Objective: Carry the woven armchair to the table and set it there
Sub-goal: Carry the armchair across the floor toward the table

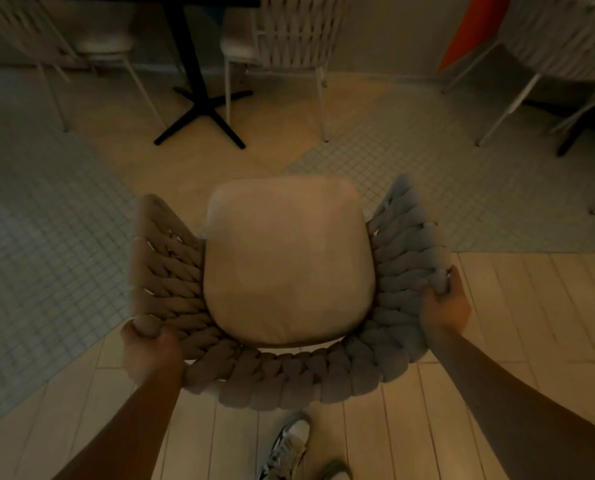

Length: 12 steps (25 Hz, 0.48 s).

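Short of the bench point(188, 46), both hands, left point(150, 348) and right point(443, 303), clench the armchair point(285, 268) rim mid-carry; next, walk it forward beside the bench's 1 post.

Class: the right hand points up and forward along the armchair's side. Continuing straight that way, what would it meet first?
The right hand, shut in a grip on the woven armchair, would probably cross bare tiled floor before reaching the white chair; depth is unclear.

Dim, warm-tinted, softly blurred view, edges bowed by wide-angle lens
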Each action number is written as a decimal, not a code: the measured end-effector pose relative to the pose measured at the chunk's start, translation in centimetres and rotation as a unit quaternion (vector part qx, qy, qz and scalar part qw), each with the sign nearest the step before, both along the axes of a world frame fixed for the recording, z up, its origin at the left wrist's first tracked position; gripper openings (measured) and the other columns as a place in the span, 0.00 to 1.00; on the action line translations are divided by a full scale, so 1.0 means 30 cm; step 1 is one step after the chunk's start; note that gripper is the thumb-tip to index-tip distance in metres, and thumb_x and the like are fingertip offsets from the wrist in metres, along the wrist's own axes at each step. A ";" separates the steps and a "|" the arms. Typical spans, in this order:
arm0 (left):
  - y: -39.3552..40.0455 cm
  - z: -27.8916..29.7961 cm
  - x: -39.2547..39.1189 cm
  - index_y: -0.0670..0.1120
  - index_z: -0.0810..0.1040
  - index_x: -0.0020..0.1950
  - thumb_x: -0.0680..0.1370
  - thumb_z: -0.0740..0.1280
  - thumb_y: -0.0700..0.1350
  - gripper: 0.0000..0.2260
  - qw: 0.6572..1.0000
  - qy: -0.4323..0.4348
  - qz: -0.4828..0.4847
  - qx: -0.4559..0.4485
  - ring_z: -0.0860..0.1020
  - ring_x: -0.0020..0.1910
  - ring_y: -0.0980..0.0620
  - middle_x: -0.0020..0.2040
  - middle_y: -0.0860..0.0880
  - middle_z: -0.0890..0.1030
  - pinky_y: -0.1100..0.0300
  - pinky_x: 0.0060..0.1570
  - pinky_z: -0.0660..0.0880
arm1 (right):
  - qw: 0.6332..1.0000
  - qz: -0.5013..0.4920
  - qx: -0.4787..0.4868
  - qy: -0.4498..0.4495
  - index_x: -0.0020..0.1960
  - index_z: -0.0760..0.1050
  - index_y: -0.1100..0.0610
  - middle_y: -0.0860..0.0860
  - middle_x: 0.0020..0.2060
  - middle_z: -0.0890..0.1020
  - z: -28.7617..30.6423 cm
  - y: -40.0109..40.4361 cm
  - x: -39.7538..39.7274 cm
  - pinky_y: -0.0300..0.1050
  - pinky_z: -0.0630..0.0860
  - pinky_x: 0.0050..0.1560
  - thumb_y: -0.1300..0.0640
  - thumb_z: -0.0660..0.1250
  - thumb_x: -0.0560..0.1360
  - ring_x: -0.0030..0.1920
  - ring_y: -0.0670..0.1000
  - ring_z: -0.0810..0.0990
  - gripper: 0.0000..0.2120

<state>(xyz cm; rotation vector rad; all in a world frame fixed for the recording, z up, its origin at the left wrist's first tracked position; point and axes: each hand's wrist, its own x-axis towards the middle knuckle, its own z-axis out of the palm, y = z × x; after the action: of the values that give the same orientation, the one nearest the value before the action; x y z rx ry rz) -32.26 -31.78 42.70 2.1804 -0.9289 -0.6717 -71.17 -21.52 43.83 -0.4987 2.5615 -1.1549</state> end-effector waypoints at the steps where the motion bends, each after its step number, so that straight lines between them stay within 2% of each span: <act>1: 0.002 0.002 0.044 0.42 0.72 0.60 0.72 0.66 0.45 0.18 1.000 -0.001 0.012 0.003 0.78 0.51 0.33 0.53 0.35 0.80 0.48 0.44 0.71 | 1.000 0.014 0.007 -0.004 0.74 0.64 0.53 0.58 0.66 0.77 -0.002 -0.033 0.032 0.54 0.73 0.62 0.52 0.64 0.75 0.64 0.61 0.75 0.28; 3: 0.014 -0.001 0.097 0.43 0.72 0.59 0.72 0.66 0.45 0.16 1.000 -0.002 0.021 0.007 0.78 0.50 0.33 0.52 0.36 0.80 0.49 0.43 0.71 | 1.000 0.018 0.020 -0.007 0.75 0.62 0.52 0.57 0.67 0.76 0.002 -0.075 0.074 0.54 0.72 0.63 0.51 0.65 0.76 0.65 0.61 0.74 0.29; 7: 0.045 0.007 0.229 0.43 0.71 0.60 0.72 0.66 0.46 0.18 0.998 0.009 0.057 0.018 0.78 0.50 0.33 0.52 0.35 0.80 0.43 0.47 0.75 | 0.998 0.058 0.017 -0.006 0.76 0.61 0.53 0.57 0.69 0.73 0.002 -0.149 0.190 0.53 0.70 0.65 0.52 0.65 0.76 0.67 0.61 0.72 0.31; 12: 0.094 0.007 0.328 0.41 0.72 0.60 0.72 0.67 0.45 0.18 0.994 -0.011 0.108 0.003 0.78 0.52 0.32 0.53 0.34 0.79 0.44 0.48 0.73 | 0.994 0.107 0.027 -0.008 0.76 0.61 0.52 0.58 0.69 0.74 -0.004 -0.236 0.279 0.56 0.72 0.63 0.51 0.64 0.76 0.67 0.62 0.72 0.30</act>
<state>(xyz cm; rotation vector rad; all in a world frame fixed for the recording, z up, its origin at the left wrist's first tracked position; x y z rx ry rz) -22.42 -28.97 42.92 2.2556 -0.6893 -0.5481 -62.80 -28.58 43.70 -0.7260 2.4466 -1.0087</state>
